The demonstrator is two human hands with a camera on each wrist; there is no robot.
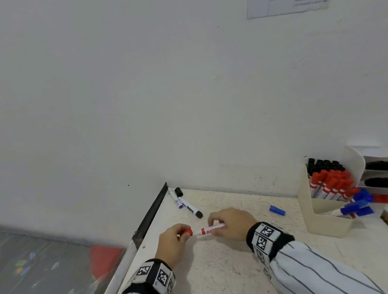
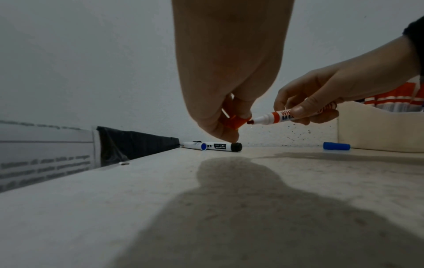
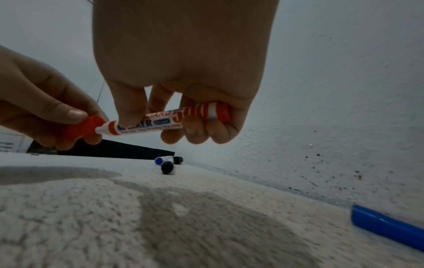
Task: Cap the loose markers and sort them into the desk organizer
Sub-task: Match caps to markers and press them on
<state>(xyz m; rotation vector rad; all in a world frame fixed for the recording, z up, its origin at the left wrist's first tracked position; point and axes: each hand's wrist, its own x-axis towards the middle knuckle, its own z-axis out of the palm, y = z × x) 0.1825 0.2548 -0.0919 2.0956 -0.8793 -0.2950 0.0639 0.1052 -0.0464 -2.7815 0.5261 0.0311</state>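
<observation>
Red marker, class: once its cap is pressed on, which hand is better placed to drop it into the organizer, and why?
Right. The right hand already grips the red marker barrel and is nearer the organizer; the left hand only pinches the red cap.

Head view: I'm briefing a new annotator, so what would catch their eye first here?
Mid-desk, the left hand pinches a red cap just off the tip of the red marker held by the right hand. At right, the white organizer bristles with red, black and blue markers; a loose blue cap lies beside it.
</observation>
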